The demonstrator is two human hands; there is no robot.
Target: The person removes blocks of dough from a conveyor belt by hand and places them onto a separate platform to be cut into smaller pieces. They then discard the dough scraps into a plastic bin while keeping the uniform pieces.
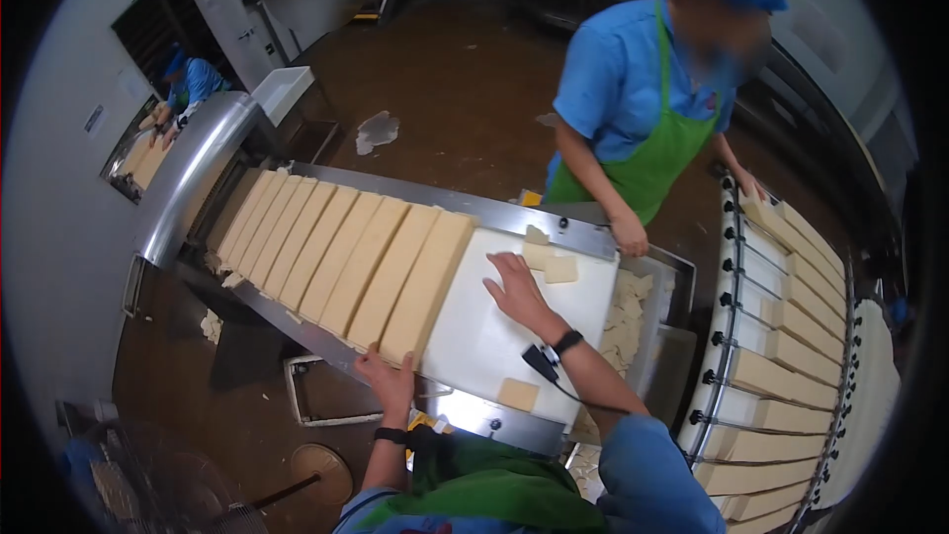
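A row of long pale-yellow blocks lies side by side across a white conveyor belt. At the near end of the last block, my left hand touches or almost touches its end face, thumb and fingers apart. My right hand hovers over the bare belt to the right of that block, fingers spread and holding nothing. Small flat pale pieces rest on the belt beyond my right hand. Another square piece lies close to the near rail.
A co-worker in a green apron stands across the conveyor, one hand by its end. A bin of scraps sits at that end. On the right, a second conveyor carries more blocks. A metal hood covers the left end.
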